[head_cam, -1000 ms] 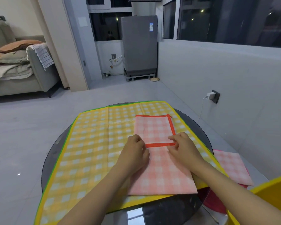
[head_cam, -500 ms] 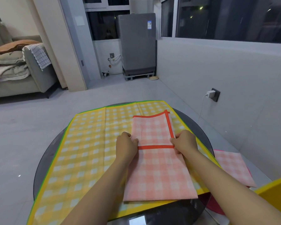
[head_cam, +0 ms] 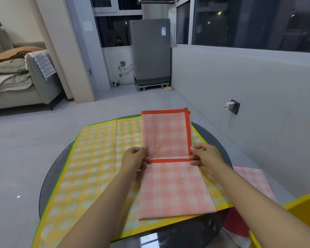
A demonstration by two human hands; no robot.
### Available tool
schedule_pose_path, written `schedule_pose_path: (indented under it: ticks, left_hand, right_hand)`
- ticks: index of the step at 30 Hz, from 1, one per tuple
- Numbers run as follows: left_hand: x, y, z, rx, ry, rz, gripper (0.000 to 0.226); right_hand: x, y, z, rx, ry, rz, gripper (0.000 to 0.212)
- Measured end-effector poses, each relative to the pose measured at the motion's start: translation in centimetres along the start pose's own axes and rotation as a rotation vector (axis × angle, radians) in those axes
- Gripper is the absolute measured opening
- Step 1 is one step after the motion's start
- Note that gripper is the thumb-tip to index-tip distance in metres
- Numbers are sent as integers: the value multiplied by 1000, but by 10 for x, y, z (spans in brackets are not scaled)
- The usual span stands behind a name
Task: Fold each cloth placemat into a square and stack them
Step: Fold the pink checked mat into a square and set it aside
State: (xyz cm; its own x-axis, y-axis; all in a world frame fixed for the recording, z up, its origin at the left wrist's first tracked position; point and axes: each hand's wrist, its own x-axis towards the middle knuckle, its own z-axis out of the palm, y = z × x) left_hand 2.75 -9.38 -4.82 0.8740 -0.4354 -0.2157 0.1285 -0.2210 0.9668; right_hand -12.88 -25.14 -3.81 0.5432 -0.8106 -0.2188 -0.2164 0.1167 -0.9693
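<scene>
Already the pink placemat (head_cam: 174, 187), lying on the yellow placemat (head_cam: 97, 158) spread over the round table (head_cam: 183, 235), had its red-edged flap lifted since a second earlier, both the left hand (head_cam: 134, 158) and right hand (head_cam: 206, 154) pinched shut on its corners, suggesting the fold was being redone.

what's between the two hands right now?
Head view: the pink placemat, with its orange-edged folded flap spanning from the left hand to the right hand. Each hand pinches one end of that edge.
</scene>
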Motion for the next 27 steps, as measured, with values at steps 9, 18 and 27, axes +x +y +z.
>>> schedule_pose_path:
  ticks: [9, 18, 27]
  left_hand:
    - [-15, 7, -16, -195, -158, -38, 40]
    - [-33, 1, -29, 173, -180, 138, 40]
    - [-39, -8, -14, 989, -160, 472, 31]
  right_hand:
    - [-2, 4, -11, 90, -109, -16, 29]
    - [-20, 11, -16, -99, -154, -186, 7]
    - [-23, 14, -5, -736, -146, -411, 41]
